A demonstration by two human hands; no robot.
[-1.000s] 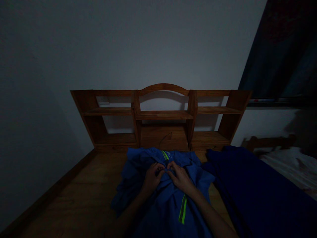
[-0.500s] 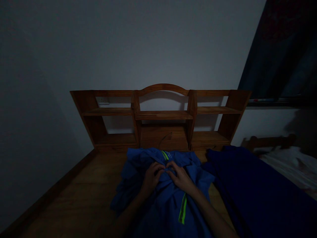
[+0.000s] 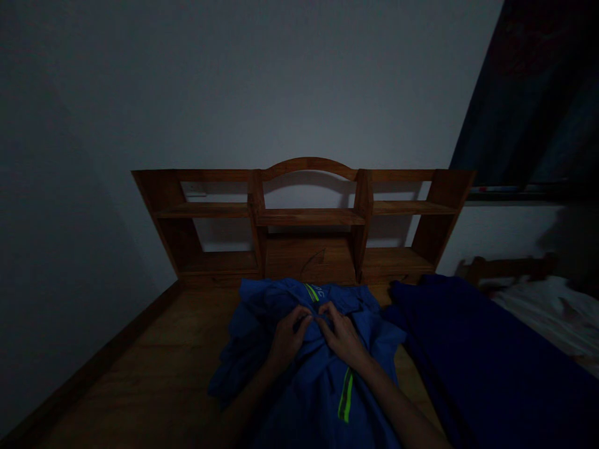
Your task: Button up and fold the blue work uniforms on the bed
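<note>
Pinching near each other, the left hand [image 3: 289,332] and right hand [image 3: 345,338] each have thumb and fingertips closed on a gathered fold of the blue garment [image 3: 311,393], which lies at 6 o'clock in view. The 2 pinches sit close, presumably so that only a short stretch of cloth needs steadying; the wooden surface [image 3: 154,349] beneath seems to bear the rest. The fabric looks matt and limp, rumpled into soft ridges, with 2 yellow-green strips [image 3: 345,396]: 1 at 12 o'clock from the hands beside pale lettering [image 3: 319,291], 1 at 5 o'clock. Dark blue cloth [image 3: 482,355] spreads smoother at 4 o'clock. A grained wooden shelf unit [image 3: 311,217] with an arched rail stands at 12 o'clock from the garment.
</note>
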